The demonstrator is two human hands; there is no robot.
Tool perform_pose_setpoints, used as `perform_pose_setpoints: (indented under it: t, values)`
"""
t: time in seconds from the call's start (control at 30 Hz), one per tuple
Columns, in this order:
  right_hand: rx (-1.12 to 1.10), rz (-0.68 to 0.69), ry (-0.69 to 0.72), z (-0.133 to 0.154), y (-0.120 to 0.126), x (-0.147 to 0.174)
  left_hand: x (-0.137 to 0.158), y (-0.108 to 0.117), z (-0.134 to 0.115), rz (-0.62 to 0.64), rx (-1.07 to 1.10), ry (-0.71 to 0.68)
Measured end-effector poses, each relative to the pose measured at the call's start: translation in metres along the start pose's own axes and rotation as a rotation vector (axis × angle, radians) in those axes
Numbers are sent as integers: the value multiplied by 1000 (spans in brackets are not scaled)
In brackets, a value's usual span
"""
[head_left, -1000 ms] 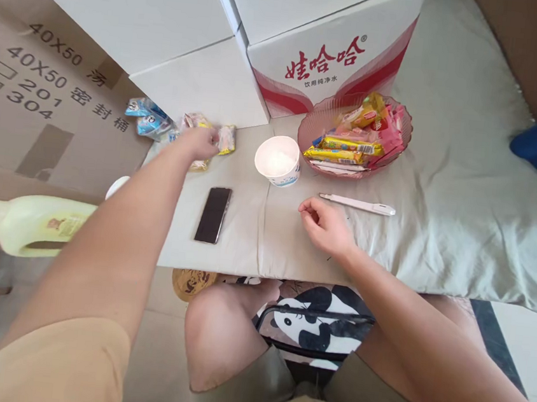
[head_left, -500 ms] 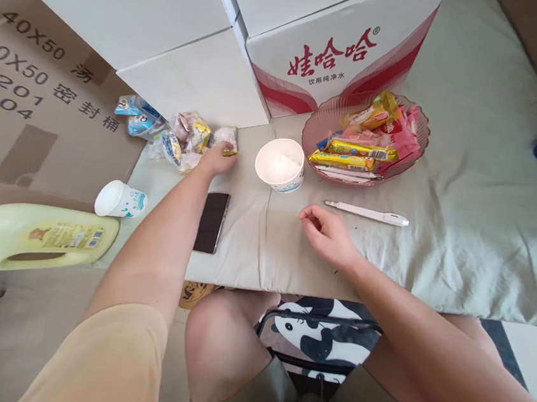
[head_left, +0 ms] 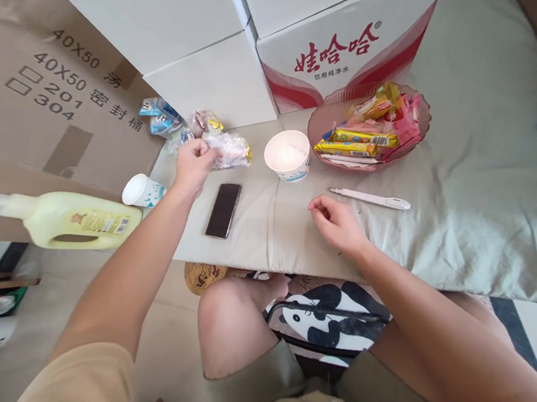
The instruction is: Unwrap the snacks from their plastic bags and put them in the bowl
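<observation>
My left hand point(head_left: 193, 166) is closed in a pinch at the edge of a crinkled clear plastic snack wrapper point(head_left: 229, 151) with some yellow and pink on it. Beside it lie more wrapped snacks point(head_left: 204, 121), and blue packets point(head_left: 162, 119) rest against the cardboard box. My right hand point(head_left: 336, 222) lies on the cloth, its fingers loosely curled, with nothing seen in them. Just beyond it is a white pen-shaped tool point(head_left: 369, 199). Between the hands stands a paper cup point(head_left: 287, 155) with whitish contents.
A pink glass bowl point(head_left: 319, 120) of snack bars stands before a white carton point(head_left: 335, 61). A black phone point(head_left: 224, 210) lies on the cloth. At left are a tipped paper cup point(head_left: 143, 190), a yellow detergent bottle point(head_left: 79, 222) lying down and a big cardboard box point(head_left: 69, 90).
My left hand has drawn back to the left, and the clear wrapper now shows stretched out to its right. My right hand stays in place on the cloth. The view has shifted slightly.
</observation>
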State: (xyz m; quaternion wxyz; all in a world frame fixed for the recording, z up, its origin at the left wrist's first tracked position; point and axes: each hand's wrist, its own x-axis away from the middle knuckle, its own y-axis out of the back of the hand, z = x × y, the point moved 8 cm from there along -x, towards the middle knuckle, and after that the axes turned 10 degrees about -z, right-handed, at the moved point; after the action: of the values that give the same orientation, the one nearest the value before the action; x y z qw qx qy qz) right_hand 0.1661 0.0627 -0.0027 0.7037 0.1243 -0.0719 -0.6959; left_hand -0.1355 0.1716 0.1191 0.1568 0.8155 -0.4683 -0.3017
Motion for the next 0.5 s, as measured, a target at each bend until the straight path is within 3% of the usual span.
perform_pose_setpoints:
  t: [0.07,0.13,0.23,0.3,0.37,0.5]
  values:
    - [-4,0,2,-1,3,1,31,-5,7,118,257,188]
    - [10,-42,12,-2,6,1,72,-21,7,245,392,280]
    - [67,-182,70,-1,13,0,135,-65,-4,470,399,186]
    - [102,-246,114,2,14,0,163,-92,-13,512,354,42]
    - [113,-259,130,3,13,1,178,-113,-14,521,389,34]
    - [103,-258,118,1,15,3,180,-129,-1,531,587,238]
